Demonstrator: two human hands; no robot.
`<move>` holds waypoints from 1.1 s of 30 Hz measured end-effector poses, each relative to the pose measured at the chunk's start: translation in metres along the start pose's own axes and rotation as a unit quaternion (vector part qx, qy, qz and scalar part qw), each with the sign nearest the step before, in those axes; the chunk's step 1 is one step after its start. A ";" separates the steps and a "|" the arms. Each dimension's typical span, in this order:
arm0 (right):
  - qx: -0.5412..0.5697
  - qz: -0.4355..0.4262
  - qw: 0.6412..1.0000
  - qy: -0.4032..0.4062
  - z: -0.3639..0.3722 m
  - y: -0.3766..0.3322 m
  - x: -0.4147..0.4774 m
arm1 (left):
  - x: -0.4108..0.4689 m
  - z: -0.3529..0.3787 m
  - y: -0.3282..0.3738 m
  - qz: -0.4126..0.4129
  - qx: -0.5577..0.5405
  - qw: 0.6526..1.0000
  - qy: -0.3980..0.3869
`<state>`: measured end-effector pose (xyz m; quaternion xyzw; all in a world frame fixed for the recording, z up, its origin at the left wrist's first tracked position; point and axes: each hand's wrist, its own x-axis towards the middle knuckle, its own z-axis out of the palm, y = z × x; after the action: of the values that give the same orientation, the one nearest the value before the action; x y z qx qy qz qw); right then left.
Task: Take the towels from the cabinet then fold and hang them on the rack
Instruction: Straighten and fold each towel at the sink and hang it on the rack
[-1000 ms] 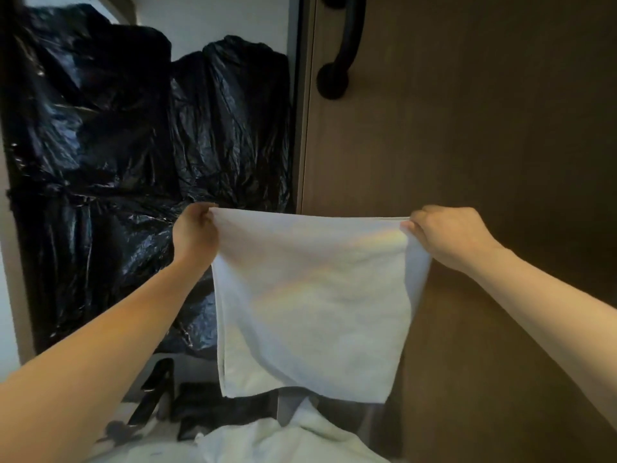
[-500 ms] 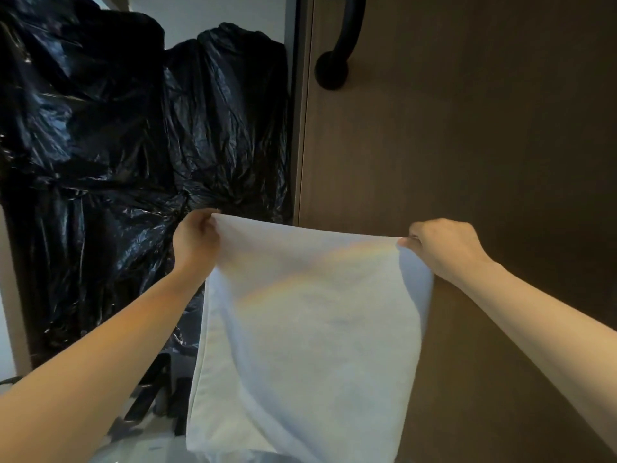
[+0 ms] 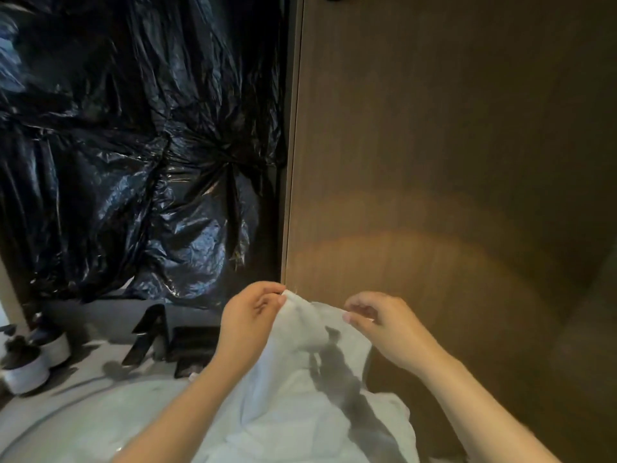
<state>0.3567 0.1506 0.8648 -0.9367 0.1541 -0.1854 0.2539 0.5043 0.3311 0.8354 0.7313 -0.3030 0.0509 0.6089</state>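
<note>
A white towel [image 3: 300, 389] hangs slack and bunched in front of me, its lower part piled on a pale surface at the bottom. My left hand [image 3: 250, 315] pinches its top left corner. My right hand [image 3: 384, 322] hovers at the top right edge with fingers curled; thumb and fingers look slightly apart from the cloth, and whether they hold it is unclear. Both hands are close together, low in the view. No rack is in sight.
A brown wooden cabinet door [image 3: 450, 162] fills the right side. Black plastic sheeting [image 3: 133, 145] covers the left. Below it stand two small white pots [image 3: 30, 369] and dark objects [image 3: 187, 342] on a pale counter [image 3: 66, 416].
The hands dropped and came together, so the towel that was stretched flat between them now sags and bunches. The view tilted downward. The right hand's pinch on the corner loosened.
</note>
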 end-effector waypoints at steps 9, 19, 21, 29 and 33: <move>0.252 0.040 0.966 0.043 0.054 -0.022 -0.042 | -0.058 0.002 0.003 -0.051 -0.081 0.995 -0.006; 0.310 0.018 0.949 0.046 0.066 -0.026 -0.056 | -0.080 0.000 0.013 -0.033 -0.105 0.993 -0.041; 0.307 0.014 0.951 0.041 0.066 -0.025 -0.057 | -0.084 -0.001 0.014 -0.036 -0.106 0.992 -0.053; 0.289 0.036 0.955 0.049 0.070 -0.021 -0.063 | -0.099 -0.007 -0.002 -0.028 0.023 0.997 -0.072; 0.285 0.043 0.956 0.046 0.071 -0.023 -0.065 | -0.101 -0.006 -0.007 0.000 0.055 0.996 -0.068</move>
<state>0.3338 0.2237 0.8029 -0.8083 0.1467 -0.2536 0.5106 0.4275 0.3756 0.7859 0.7656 -0.3406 0.0182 0.5455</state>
